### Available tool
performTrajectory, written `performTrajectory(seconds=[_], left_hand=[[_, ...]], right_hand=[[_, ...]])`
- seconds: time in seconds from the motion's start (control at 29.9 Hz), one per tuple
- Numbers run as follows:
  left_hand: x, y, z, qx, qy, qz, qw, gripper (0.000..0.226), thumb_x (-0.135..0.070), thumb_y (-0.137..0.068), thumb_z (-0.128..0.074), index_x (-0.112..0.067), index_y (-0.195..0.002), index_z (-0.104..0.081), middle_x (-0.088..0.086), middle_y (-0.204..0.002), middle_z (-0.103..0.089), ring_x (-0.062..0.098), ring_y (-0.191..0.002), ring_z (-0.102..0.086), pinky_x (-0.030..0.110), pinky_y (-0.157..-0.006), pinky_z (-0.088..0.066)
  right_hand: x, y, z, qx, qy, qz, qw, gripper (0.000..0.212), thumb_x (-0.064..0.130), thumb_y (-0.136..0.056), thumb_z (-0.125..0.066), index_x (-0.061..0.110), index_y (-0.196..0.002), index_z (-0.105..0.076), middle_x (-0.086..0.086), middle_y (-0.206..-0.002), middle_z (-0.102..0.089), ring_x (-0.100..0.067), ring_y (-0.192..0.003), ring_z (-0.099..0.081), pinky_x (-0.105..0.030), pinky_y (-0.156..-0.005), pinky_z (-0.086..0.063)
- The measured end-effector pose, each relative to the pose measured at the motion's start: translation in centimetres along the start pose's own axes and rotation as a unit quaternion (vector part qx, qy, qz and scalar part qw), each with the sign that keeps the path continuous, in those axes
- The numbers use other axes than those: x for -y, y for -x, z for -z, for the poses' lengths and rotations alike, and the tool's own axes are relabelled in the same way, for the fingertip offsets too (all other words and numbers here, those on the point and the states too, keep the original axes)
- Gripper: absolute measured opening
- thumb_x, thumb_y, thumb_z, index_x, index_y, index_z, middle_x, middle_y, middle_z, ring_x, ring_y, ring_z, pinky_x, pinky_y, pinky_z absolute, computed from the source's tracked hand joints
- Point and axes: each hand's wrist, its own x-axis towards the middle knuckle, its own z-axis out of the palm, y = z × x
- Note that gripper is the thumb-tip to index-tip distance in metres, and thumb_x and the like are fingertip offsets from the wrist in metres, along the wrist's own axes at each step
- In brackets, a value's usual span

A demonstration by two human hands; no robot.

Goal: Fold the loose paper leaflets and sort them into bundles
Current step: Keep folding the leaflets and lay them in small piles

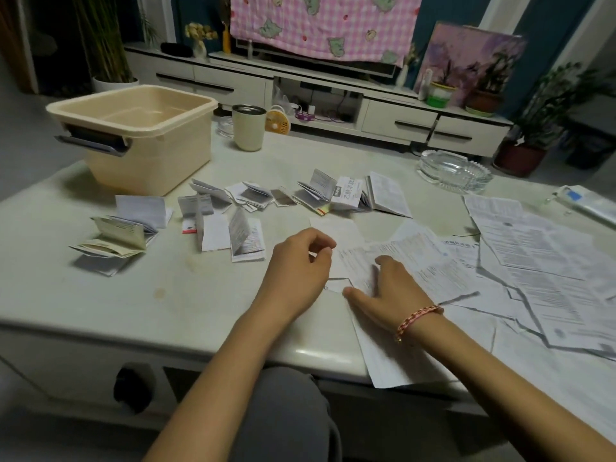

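Leaflet (pixel 358 265) pinched by left hand (pixel 298 266), pressed by right hand (pixel 388 293)

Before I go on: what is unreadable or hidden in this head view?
Head view only.
Left hand: curled fingers hide whether it pinches the leaflet.
Leaflet's near part: under the right hand, which presses flat on it.
Loose sheets: cut off by the right edge of the frame, count unknown.
Folded bundles: print blurred and too small.
Tub: near wall hides part of its floor.
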Motion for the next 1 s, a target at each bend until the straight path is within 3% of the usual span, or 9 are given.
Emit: performTrajectory(seconds=[0.2,0.27,0.4,0.54,0.6,0.7,0.8,0.9,1.0], left_hand=[[-0.5,0.5,-0.6,0.042,0.032,0.010,0.999,0.017,-0.011,-0.091,-0.052,-0.025,-0.086,-0.061,-0.004,-0.088,-0.065,0.017,-0.084,-0.065,0.027,-0.072,-0.048],[-0.5,0.7,-0.4,0.047,0.054,0.027,0.997,0.018,-0.012,-0.091,-0.052,-0.026,-0.084,-0.061,0.000,-0.091,-0.067,0.014,-0.078,-0.066,0.033,-0.072,-0.051],[-0.1,0.7,0.1,0.046,0.098,0.060,0.992,0.016,-0.012,-0.091,-0.053,-0.024,-0.084,-0.061,0.005,-0.093,-0.068,0.009,-0.072,-0.066,0.030,-0.069,-0.051],[0.0,0.6,0.0,0.064,0.171,0.134,0.974,0.008,-0.022,-0.090,-0.059,-0.018,-0.097,-0.060,0.008,-0.107,-0.065,0.016,-0.089,-0.066,0.032,-0.076,-0.053],[0.2,0.5,0.0,0.087,0.226,0.180,0.953,0.036,-0.035,-0.085,-0.066,-0.015,-0.113,-0.057,0.006,-0.113,-0.062,0.018,-0.095,-0.065,0.032,-0.077,-0.054],[-0.1,0.6,0.1,0.131,0.300,0.199,0.924,0.066,-0.050,-0.070,-0.074,-0.013,-0.122,-0.055,0.007,-0.114,-0.064,0.022,-0.097,-0.064,0.035,-0.082,-0.053],[-0.7,0.7,0.4,0.158,0.397,0.213,0.879,0.048,-0.042,-0.069,-0.064,-0.014,-0.108,-0.064,0.009,-0.112,-0.068,0.025,-0.106,-0.062,0.042,-0.094,-0.049],[-0.6,0.7,0.5,0.151,0.448,0.211,0.855,0.037,-0.028,-0.073,-0.063,-0.013,-0.107,-0.064,0.008,-0.106,-0.070,0.020,-0.097,-0.066,0.037,-0.086,-0.053],[-0.4,0.5,0.5,0.120,0.466,0.207,0.852,0.024,-0.011,-0.088,-0.055,-0.008,-0.110,-0.061,0.010,-0.108,-0.068,0.019,-0.093,-0.066,0.032,-0.080,-0.056]], right_hand=[[-0.3,0.2,0.4,-0.029,-0.025,0.024,0.999,0.032,0.027,-0.092,-0.047,0.008,-0.118,-0.049,-0.012,-0.112,-0.057,-0.025,-0.095,-0.052,-0.029,-0.073,-0.038],[-0.4,-0.1,1.0,-0.063,-0.063,0.016,0.996,0.016,0.020,-0.092,-0.045,0.008,-0.095,-0.054,-0.012,-0.089,-0.059,-0.027,-0.080,-0.050,-0.030,-0.059,-0.032],[-0.9,-0.7,2.5,-0.113,-0.113,-0.008,0.987,0.032,0.011,-0.087,-0.047,0.012,-0.056,-0.038,-0.002,-0.054,-0.039,-0.019,-0.054,-0.037,-0.028,-0.046,-0.022],[-0.1,-0.6,4.7,-0.099,-0.365,-0.034,0.925,0.018,0.009,-0.085,-0.058,0.004,-0.067,-0.061,-0.006,-0.064,-0.049,-0.019,-0.064,-0.045,-0.023,-0.056,-0.035],[0.8,0.3,6.0,-0.057,-0.510,-0.042,0.857,0.016,0.008,-0.086,-0.060,0.008,-0.070,-0.061,-0.005,-0.070,-0.055,-0.019,-0.066,-0.051,-0.026,-0.062,-0.040],[2.0,1.6,7.3,0.052,-0.613,-0.035,0.788,0.010,0.013,-0.088,-0.057,0.011,-0.078,-0.057,-0.001,-0.072,-0.056,-0.013,-0.064,-0.054,-0.020,-0.051,-0.046],[2.6,2.1,6.9,0.097,-0.610,-0.024,0.786,0.008,0.016,-0.088,-0.058,0.010,-0.083,-0.059,-0.002,-0.079,-0.060,-0.016,-0.070,-0.058,-0.021,-0.049,-0.048],[2.7,1.8,5.9,0.085,-0.590,-0.028,0.803,0.008,0.013,-0.087,-0.060,0.010,-0.080,-0.062,-0.003,-0.076,-0.065,-0.018,-0.070,-0.062,-0.022,-0.050,-0.049],[2.6,1.2,5.1,0.067,-0.575,-0.029,0.815,0.007,0.008,-0.085,-0.062,0.011,-0.079,-0.064,-0.007,-0.084,-0.066,-0.025,-0.082,-0.062,-0.034,-0.069,-0.051]])
